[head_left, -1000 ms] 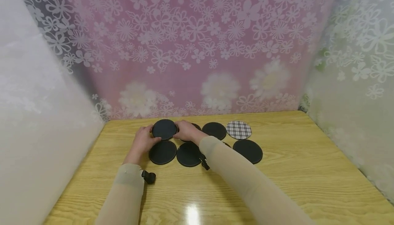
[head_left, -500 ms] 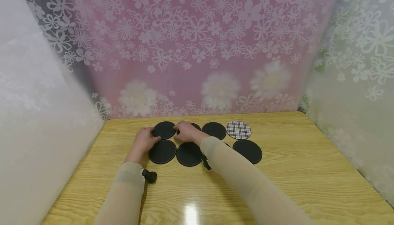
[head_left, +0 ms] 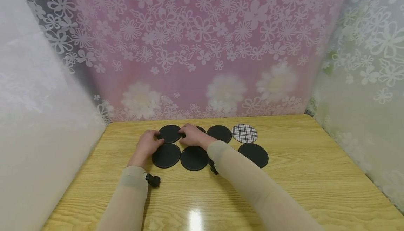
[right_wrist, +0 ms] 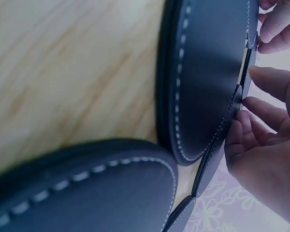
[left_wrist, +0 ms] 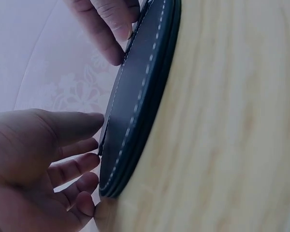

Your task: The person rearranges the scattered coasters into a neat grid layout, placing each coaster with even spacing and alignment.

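Both hands are at a round black coaster (head_left: 169, 133) lying at the left end of the back row. My left hand (head_left: 147, 145) holds its left side, thumb in front and index finger farther back. From the other side my right hand (head_left: 192, 135) has its thumb and index fingertips at the right edge. Close in front lies another black coaster (head_left: 166, 156). White stitching runs round the rim of a black coaster (right_wrist: 208, 82) in the right wrist view. The second coaster (head_left: 201, 129) of the back row is partly hidden by my right hand.
Rightward in the back row lie a black coaster (head_left: 219, 134) and a white one with a dark check pattern (head_left: 244, 133). More black coasters (head_left: 194, 158) make up the front row, partly covered by my right forearm. Flowered curtains (head_left: 189, 66) enclose the wooden table (head_left: 303, 175).
A second ago the back-left coaster was held raised between both hands. It came down onto the table, then shifted slightly right, with both hands staying at its edges.
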{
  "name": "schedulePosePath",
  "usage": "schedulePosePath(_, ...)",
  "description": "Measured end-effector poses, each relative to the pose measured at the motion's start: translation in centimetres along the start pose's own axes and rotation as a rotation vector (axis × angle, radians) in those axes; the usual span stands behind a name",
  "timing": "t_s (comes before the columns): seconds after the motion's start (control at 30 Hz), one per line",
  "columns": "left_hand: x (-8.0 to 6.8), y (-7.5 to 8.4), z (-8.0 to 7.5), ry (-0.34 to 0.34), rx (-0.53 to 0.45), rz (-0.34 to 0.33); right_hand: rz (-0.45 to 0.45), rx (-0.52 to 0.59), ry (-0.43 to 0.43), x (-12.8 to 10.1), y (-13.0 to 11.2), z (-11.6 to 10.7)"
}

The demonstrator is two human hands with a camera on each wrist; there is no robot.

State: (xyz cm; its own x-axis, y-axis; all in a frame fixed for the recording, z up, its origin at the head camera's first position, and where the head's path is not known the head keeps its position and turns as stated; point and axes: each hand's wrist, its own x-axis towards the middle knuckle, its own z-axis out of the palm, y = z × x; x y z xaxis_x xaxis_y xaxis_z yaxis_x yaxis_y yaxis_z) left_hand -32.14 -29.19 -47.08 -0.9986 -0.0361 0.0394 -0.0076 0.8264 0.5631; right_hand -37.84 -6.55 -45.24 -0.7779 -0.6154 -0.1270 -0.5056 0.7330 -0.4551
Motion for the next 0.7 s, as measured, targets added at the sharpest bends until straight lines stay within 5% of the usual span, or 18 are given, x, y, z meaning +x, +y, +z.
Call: schedulePosePath(0.7, -0.55, -0.16, -0.77, -0.096, -0.016, 0.033, -0.044, -0.014, 0.010, -0.28, 0.42, 0.32)
